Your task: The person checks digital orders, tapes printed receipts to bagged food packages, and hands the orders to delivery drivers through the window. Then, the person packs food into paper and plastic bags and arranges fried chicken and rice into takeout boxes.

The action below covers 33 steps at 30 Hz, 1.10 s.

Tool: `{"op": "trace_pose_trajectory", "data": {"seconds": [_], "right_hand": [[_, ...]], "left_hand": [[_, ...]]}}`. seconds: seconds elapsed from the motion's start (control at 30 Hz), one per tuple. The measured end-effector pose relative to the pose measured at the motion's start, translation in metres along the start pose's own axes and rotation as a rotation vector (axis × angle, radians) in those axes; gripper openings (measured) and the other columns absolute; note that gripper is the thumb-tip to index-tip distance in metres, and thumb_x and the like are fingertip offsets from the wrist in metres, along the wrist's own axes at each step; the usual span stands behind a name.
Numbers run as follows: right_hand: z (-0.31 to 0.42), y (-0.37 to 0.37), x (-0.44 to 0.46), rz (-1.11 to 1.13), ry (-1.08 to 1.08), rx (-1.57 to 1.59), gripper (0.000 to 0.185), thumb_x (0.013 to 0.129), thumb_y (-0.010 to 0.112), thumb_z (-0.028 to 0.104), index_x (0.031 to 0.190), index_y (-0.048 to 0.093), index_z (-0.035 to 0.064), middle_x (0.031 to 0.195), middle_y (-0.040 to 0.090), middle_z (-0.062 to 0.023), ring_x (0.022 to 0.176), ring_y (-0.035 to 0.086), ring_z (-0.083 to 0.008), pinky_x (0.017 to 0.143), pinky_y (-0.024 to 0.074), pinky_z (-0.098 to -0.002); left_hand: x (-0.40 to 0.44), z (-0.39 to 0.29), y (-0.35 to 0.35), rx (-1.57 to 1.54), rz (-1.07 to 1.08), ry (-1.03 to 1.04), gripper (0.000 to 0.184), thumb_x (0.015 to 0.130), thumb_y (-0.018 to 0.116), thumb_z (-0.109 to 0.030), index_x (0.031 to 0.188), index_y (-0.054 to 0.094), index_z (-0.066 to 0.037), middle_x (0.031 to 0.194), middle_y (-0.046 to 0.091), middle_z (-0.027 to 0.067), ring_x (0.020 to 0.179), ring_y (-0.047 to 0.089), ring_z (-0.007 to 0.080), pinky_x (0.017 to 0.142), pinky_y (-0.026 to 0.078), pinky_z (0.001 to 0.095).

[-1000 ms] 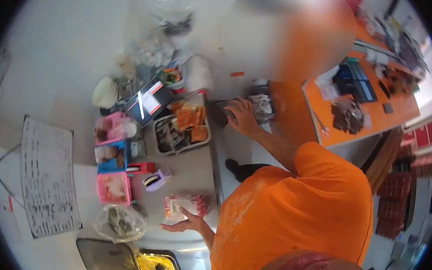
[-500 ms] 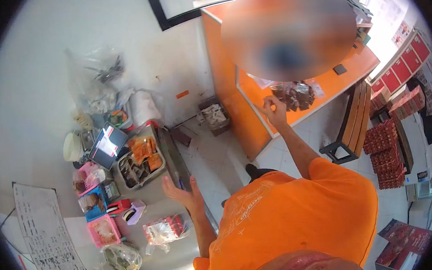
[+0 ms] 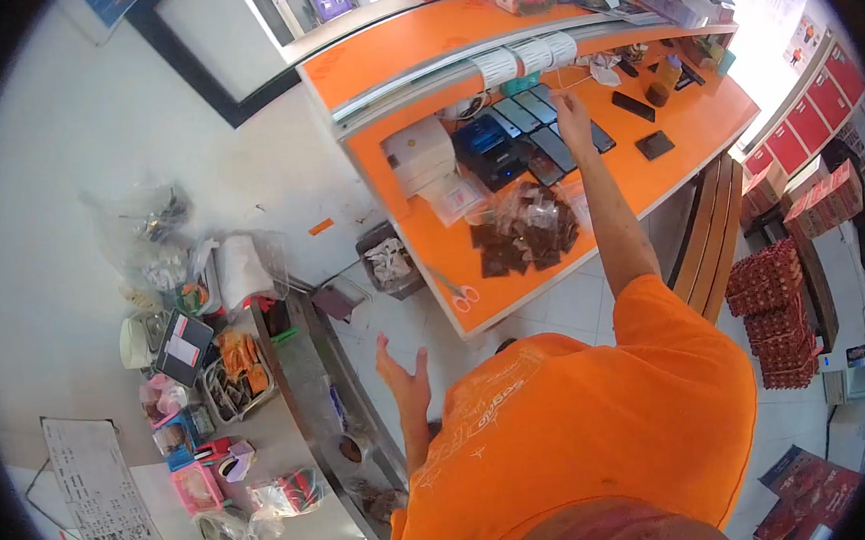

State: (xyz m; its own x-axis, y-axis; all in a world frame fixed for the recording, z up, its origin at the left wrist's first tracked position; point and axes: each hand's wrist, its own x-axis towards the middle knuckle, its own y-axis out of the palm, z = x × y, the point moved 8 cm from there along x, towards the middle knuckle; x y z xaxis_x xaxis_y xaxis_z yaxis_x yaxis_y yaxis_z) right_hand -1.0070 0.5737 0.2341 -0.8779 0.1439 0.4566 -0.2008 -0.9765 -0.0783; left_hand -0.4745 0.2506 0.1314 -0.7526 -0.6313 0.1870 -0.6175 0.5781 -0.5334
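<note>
My left hand (image 3: 408, 380) is raised beside the metal counter (image 3: 268, 432), its fingers spread and nothing in it. My right hand (image 3: 570, 120) reaches over the orange desk (image 3: 681, 167), above several phones (image 3: 551, 151) lying in rows. Its fingers look bent together; what they hold, if anything, is too small to make out. Left of the phones is a blue and black device (image 3: 489, 151). A clear bag with dark brown packets (image 3: 525, 228) lies nearer the desk's front edge, and scissors (image 3: 462, 296) rest at the corner.
On the counter are a tray of orange and dark packets (image 3: 237, 374), a tablet (image 3: 184, 348), a pink basket (image 3: 197, 487) and a red and white packet (image 3: 288, 493). A bin (image 3: 390, 261) stands beside the desk. A wooden bench (image 3: 716, 240) is at right.
The view has turned toward the desk, and the counter has shifted left and down in view. My right hand has moved over the phones. My left hand is away from the red and white packet.
</note>
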Motion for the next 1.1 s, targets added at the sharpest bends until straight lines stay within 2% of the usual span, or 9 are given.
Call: {"op": "trace_pose_trajectory", "data": {"seconds": [0.1,0.2,0.3,0.5,0.6,0.8,0.9,1.0,1.1], "right_hand": [[-0.025,0.007,0.042,0.117,0.002,0.137,0.036,0.093,0.069,0.026,0.114,0.060,-0.0016,0.104,0.067,-0.0137,0.097,0.062,-0.0211,0.090,0.0471,-0.0340],[-0.041,0.020,0.088,0.040,-0.204,0.165,0.045,0.092,0.071,0.026,0.121,0.053,-0.0025,0.100,0.065,-0.0133,0.099,0.061,-0.0230,0.091,0.0470,-0.0356],[-0.044,0.026,0.104,-0.089,-0.213,0.139,0.041,0.090,0.074,0.021,0.117,0.052,-0.0007,0.094,0.063,-0.0114,0.093,0.063,-0.0211,0.084,0.0494,-0.0331],[-0.028,0.031,0.100,-0.004,-0.080,0.386,0.031,0.086,0.076,0.007,0.107,0.053,0.0040,0.088,0.064,-0.0098,0.077,0.065,-0.0163,0.066,0.0521,-0.0291],[-0.015,0.027,0.099,0.001,-0.184,0.349,0.025,0.088,0.074,0.007,0.106,0.056,0.0043,0.091,0.066,-0.0117,0.082,0.066,-0.0170,0.067,0.0527,-0.0302],[-0.010,0.025,0.099,0.078,-0.193,0.292,0.022,0.090,0.072,0.008,0.107,0.059,0.0044,0.095,0.069,-0.0139,0.086,0.068,-0.0193,0.070,0.0534,-0.0304],[-0.013,0.027,0.100,0.114,-0.191,0.228,0.021,0.093,0.071,0.011,0.109,0.058,0.0052,0.096,0.070,-0.0131,0.084,0.067,-0.0155,0.065,0.0530,-0.0266],[-0.014,0.028,0.102,0.115,-0.248,0.228,0.021,0.093,0.071,0.011,0.110,0.058,0.0053,0.095,0.070,-0.0128,0.085,0.068,-0.0155,0.066,0.0533,-0.0269],[-0.019,0.027,0.104,0.118,-0.141,0.166,0.020,0.091,0.071,0.012,0.106,0.061,0.0040,0.101,0.068,-0.0146,0.095,0.067,-0.0201,0.077,0.0538,-0.0315]], "left_hand": [[0.017,-0.049,0.057,0.030,0.121,0.185,0.080,0.088,0.075,-0.015,0.152,0.030,-0.001,0.148,0.041,0.0222,0.136,0.038,0.0372,0.113,0.028,0.0489],[0.020,-0.093,0.093,0.044,0.242,0.203,0.077,0.089,0.074,-0.020,0.151,0.032,-0.001,0.147,0.042,0.0208,0.136,0.038,0.0379,0.112,0.030,0.0502],[0.013,-0.101,0.113,0.093,0.312,0.208,0.078,0.085,0.077,-0.022,0.150,0.036,-0.006,0.144,0.045,0.0190,0.132,0.040,0.0396,0.111,0.030,0.0512],[-0.002,-0.079,0.124,0.180,0.368,0.047,0.078,0.086,0.076,-0.029,0.152,0.037,-0.014,0.145,0.045,0.0181,0.131,0.040,0.0413,0.108,0.034,0.0546],[-0.009,-0.069,0.135,0.183,0.455,-0.042,0.075,0.092,0.072,-0.034,0.151,0.035,-0.007,0.146,0.044,0.0195,0.133,0.039,0.0402,0.110,0.033,0.0516],[-0.005,-0.076,0.146,0.244,0.515,0.008,0.074,0.092,0.071,-0.035,0.151,0.036,-0.008,0.146,0.045,0.0184,0.133,0.040,0.0396,0.110,0.032,0.0519],[-0.008,-0.068,0.149,0.229,0.498,0.003,0.074,0.091,0.072,-0.035,0.152,0.037,-0.010,0.146,0.045,0.0179,0.133,0.040,0.0396,0.110,0.033,0.0516],[-0.014,-0.056,0.154,0.193,0.509,-0.020,0.077,0.088,0.073,-0.038,0.153,0.037,-0.017,0.144,0.046,0.0187,0.133,0.040,0.0428,0.105,0.036,0.0602],[-0.015,-0.053,0.152,0.199,0.509,-0.014,0.077,0.088,0.073,-0.039,0.153,0.037,-0.018,0.144,0.046,0.0188,0.132,0.041,0.0425,0.105,0.036,0.0604]]}}
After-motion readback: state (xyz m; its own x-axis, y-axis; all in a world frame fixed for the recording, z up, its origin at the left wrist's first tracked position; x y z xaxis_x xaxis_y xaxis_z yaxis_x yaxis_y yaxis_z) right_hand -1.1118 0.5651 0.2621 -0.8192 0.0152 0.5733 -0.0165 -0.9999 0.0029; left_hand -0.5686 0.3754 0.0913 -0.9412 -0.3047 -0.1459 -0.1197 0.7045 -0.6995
